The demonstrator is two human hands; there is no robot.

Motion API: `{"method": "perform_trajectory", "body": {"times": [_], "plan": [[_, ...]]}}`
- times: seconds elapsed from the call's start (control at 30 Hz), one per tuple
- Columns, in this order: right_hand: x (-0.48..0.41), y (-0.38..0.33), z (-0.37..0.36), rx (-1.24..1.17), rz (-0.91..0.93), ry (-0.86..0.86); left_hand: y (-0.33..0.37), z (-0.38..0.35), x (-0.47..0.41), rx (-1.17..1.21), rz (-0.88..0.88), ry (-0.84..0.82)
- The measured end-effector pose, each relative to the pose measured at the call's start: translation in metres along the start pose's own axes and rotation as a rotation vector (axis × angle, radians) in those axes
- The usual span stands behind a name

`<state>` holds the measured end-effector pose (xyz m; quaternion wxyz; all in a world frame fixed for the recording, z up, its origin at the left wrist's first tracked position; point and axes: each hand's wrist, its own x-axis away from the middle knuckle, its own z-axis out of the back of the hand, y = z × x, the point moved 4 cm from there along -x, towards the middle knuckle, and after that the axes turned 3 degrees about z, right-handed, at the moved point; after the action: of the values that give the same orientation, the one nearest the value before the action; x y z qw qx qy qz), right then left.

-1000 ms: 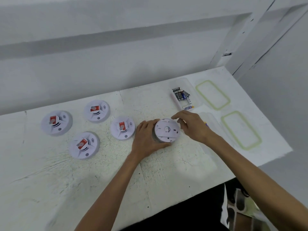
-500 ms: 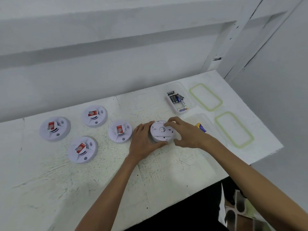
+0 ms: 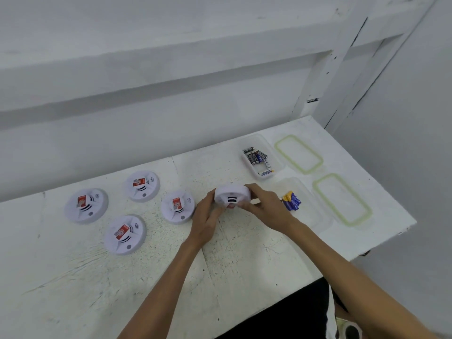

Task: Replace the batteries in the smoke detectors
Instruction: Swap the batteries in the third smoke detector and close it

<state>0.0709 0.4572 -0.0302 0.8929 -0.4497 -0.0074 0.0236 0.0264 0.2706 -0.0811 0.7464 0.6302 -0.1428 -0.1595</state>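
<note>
Head: left hand (image 3: 207, 222), right hand (image 3: 267, 211) (curled) round detector (image 3: 232, 195)

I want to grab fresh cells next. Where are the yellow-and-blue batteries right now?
In the head view, the yellow-and-blue batteries lie in the nearer clear container, just right of the right hand, beside a green-rimmed lid.

The counter (image 3: 244, 277) is white, flecked and scratched with a faint greenish tinge. The four smoke detectors (image 3: 86, 205) are white, each with a red label and dark curved stripes. The lifted detector (image 3: 232, 195) is plain white with black slits on its side. The far batteries (image 3: 254, 156) are black and blue, the near batteries (image 3: 291, 200) blue and yellow. The clear lids (image 3: 298, 154) have pale green rims.
</note>
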Motion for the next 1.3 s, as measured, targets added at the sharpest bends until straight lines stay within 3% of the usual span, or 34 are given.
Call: {"method": "perform_trajectory", "body": {"times": [0.2,0.4,0.57,0.73,0.87,1.0,1.3], "plan": [[0.0,0.012,-0.015,-0.318,-0.208,0.085,0.0,-0.003,-0.002,-0.016,0.007,0.008],[-0.003,0.015,-0.016,-0.327,-0.232,0.061,0.002,-0.003,-0.004,-0.032,0.043,0.019],[-0.006,0.02,-0.013,-0.524,-0.441,0.076,0.0,-0.003,-0.006,0.01,0.084,0.076],[-0.013,0.015,-0.014,-0.504,-0.407,0.132,0.006,-0.001,-0.008,0.103,0.154,0.16],[-0.019,0.009,-0.024,-0.822,-0.517,0.081,0.004,0.002,-0.012,0.212,0.208,0.318],[-0.023,0.005,-0.034,-1.0,-0.547,0.098,0.013,-0.008,-0.012,0.326,0.233,0.318],[-0.033,0.012,-0.029,-0.831,-0.513,0.142,0.004,-0.003,-0.023,0.315,0.222,0.241]]}}
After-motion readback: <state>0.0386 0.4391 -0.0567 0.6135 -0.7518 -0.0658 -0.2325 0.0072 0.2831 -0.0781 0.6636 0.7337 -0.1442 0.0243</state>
